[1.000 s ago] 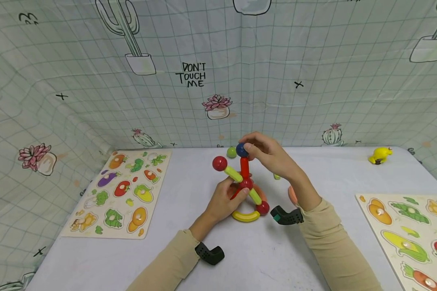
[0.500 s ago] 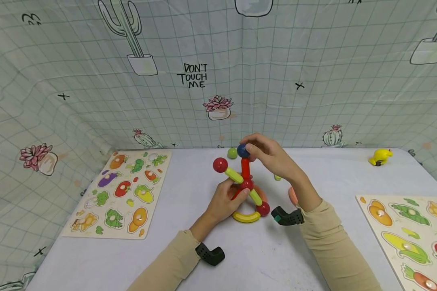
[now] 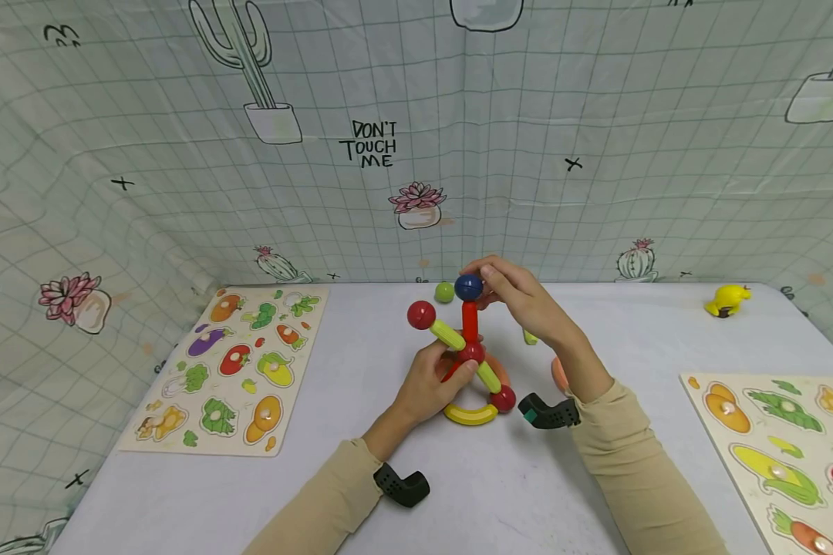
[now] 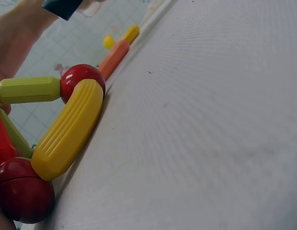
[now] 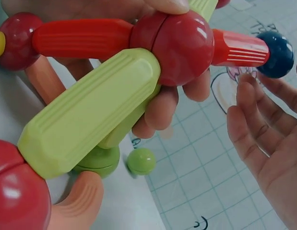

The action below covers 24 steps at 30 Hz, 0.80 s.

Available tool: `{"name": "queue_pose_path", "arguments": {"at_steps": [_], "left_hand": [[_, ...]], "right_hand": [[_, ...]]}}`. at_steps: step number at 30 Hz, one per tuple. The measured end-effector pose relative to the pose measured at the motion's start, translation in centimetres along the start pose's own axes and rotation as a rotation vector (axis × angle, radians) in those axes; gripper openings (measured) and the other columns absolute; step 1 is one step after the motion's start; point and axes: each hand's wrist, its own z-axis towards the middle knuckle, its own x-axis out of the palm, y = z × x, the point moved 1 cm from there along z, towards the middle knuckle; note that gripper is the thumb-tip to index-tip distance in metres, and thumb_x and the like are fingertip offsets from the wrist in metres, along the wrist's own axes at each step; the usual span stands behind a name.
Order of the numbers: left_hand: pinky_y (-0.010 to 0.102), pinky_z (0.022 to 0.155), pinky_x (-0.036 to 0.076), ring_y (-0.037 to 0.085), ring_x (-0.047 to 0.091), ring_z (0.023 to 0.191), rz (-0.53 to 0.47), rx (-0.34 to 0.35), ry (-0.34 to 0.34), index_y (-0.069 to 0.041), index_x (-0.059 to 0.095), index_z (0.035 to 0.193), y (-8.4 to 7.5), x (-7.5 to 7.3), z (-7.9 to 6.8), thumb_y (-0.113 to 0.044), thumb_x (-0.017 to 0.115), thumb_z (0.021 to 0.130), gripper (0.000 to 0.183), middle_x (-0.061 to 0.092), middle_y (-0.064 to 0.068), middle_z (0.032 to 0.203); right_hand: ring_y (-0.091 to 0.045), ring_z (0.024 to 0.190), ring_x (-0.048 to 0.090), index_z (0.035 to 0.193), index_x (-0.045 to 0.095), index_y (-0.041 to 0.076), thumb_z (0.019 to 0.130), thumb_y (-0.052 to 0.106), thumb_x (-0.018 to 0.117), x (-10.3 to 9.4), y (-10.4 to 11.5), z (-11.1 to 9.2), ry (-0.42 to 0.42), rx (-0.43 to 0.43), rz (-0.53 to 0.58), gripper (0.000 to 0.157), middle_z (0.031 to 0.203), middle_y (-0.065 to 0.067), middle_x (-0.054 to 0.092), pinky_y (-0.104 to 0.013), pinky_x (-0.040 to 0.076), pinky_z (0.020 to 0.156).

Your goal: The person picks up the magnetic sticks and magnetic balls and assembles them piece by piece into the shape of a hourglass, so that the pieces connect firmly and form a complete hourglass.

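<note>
A frame of magnetic rods and balls stands mid-table. My left hand [image 3: 423, 385] holds it around the central red ball [image 3: 471, 352], its fingers showing behind that ball in the right wrist view. From this ball a red rod [image 3: 470, 322] rises to a blue ball [image 3: 468, 287] on top. A light green rod [image 3: 447, 334] slants up to another red ball [image 3: 421, 314]. Lower down, a curved yellow rod [image 4: 71, 129] joins two red balls at the base. My right hand [image 3: 524, 301] is beside the blue ball, fingers loosely extended and not curled around it.
Behind the frame lies a loose green ball [image 3: 444, 292]. An orange curved piece [image 3: 559, 374] and a light green rod [image 3: 530, 337] are near my right forearm. Vegetable puzzle boards [image 3: 229, 370] flank the work area. A yellow toy [image 3: 727, 300] sits at the back right.
My right hand has let go of the blue ball, its thumb and fingers drawing back slightly to the right. The blue ball stays on the red rod. My left hand keeps its hold.
</note>
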Motion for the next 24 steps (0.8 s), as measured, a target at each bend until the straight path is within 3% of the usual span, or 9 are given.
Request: {"name": "queue_pose_path", "arguments": {"at_steps": [6, 18, 24], "left_hand": [[0.031, 0.096, 0.049, 0.020, 0.061, 0.108, 0.010, -0.007, 0.004, -0.007, 0.051, 0.126, -0.1, 0.1, -0.1, -0.017, 0.058, 0.092, 0.036, 0.063, 0.011, 0.122], [0.033, 0.097, 0.048, 0.022, 0.061, 0.109, -0.006, -0.033, 0.008, -0.005, 0.051, 0.125, -0.4, 0.1, -0.3, -0.008, 0.058, 0.090, 0.035, 0.063, 0.012, 0.122], [0.039, 0.096, 0.049, 0.030, 0.060, 0.107, 0.010, -0.034, -0.003, 0.003, 0.050, 0.122, -2.7, -0.2, -0.1, -0.002, 0.057, 0.089, 0.035, 0.062, 0.020, 0.120]], "right_hand": [[-0.020, 0.092, 0.060, 0.117, 0.056, 0.001, 0.104, 0.026, 0.031, 0.2, -0.9, -0.1, -0.026, 0.003, 0.016, 0.038, 0.102, -0.011, 0.063, -0.030, 0.053, 0.080], [-0.029, 0.095, 0.058, 0.115, 0.057, 0.011, 0.098, 0.022, 0.050, 0.9, -3.0, 0.3, -0.071, 0.104, -0.204, 0.021, 0.106, -0.009, 0.065, -0.037, 0.051, 0.080], [-0.024, 0.106, 0.057, 0.113, 0.058, 0.014, 0.096, 0.022, 0.054, 0.9, -4.0, 0.8, -0.065, 0.127, -0.277, 0.019, 0.109, -0.006, 0.064, -0.044, 0.049, 0.090]]}}
